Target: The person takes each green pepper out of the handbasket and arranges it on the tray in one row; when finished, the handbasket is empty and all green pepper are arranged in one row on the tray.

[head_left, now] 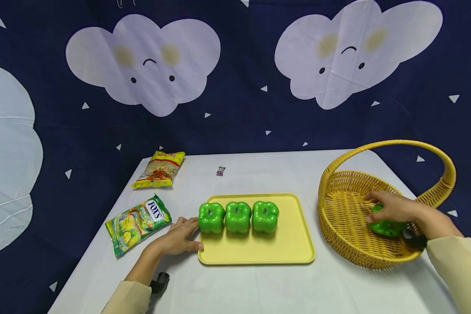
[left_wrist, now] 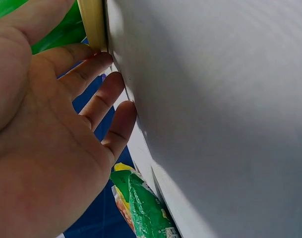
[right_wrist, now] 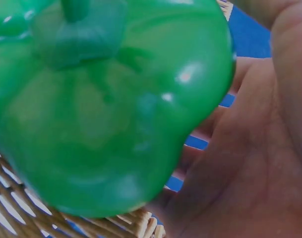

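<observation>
Three green bell peppers (head_left: 237, 217) stand in a row along the upper left part of a yellow tray (head_left: 255, 250). At the tray's left edge is my left hand (head_left: 180, 237), its fingers spread and fairly straight. In the left wrist view its fingertips touch the white table by the tray's rim (left_wrist: 94, 25). On the right, my right hand (head_left: 396, 207) reaches into a yellow wicker basket (head_left: 343, 213) and holds another green bell pepper (head_left: 388, 227). The right wrist view shows that pepper (right_wrist: 106, 119) large, with the fingers (right_wrist: 205, 124) partly hidden behind it.
Left of the tray lies a green Fox's candy bag (head_left: 139, 222). Behind it is a yellow snack packet (head_left: 159, 170). A tiny wrapped candy (head_left: 220, 171) sits beyond the tray. The basket's tall handle (head_left: 392, 143) arches over it. A dark blue cloth with clouds (head_left: 243, 126) hangs behind the table.
</observation>
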The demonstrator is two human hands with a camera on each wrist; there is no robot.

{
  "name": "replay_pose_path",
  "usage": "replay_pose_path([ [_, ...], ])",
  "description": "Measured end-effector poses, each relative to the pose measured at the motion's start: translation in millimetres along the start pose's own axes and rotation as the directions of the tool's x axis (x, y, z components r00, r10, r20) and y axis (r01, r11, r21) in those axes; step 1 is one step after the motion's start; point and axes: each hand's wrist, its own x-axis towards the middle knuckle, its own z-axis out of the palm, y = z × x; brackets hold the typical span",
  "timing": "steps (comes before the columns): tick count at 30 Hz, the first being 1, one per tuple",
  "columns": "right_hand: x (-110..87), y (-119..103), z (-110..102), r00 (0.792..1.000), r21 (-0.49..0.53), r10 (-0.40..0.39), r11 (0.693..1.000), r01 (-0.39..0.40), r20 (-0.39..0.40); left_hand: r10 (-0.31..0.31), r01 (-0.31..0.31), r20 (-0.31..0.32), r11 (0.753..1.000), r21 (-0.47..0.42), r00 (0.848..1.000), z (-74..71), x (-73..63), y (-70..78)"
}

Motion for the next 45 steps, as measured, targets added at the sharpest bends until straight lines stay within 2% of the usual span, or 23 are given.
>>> replay_pose_path([
  [8,2.7,0.5,0.9,1.0,-0.023,0.028,0.999,-0.028,0.0,0.002,-0.002,-0.003,1.0,0.004,1.0,0.2,-0.4,-0.4],
  [20,23.2,-16.5,3.5,0.986,-0.1,0.004,0.995,-0.02,-0.166,0.001,-0.002,0.001,1.0,0.008,1.0,0.2,0.0,-0.8],
  [28,33.3,-23.1,4.4,0.987,-0.093,0.044,0.994,-0.059,-0.158,-0.004,0.004,0.004,1.0,0.006,1.0,0.5,0.8,0.9],
  [37,15.4,-27.7,0.6,0.986,-0.027,-0.067,0.998,0.063,-0.15,-0.023,0.023,0.003,1.0,0.001,1.0,-0.8,0.8,2.2],
  [42,5.0,-27.0,2.0,0.987,-0.052,-0.101,0.994,0.095,-0.123,-0.006,0.006,0.001,1.0,0.004,1.0,-0.5,-0.1,0.9],
  [45,1.0,-22.0,3.1,0.982,-0.063,-0.148,0.988,0.142,-0.116,-0.01,0.01,0.002,1.0,-0.002,1.0,0.1,-0.2,0.4],
])
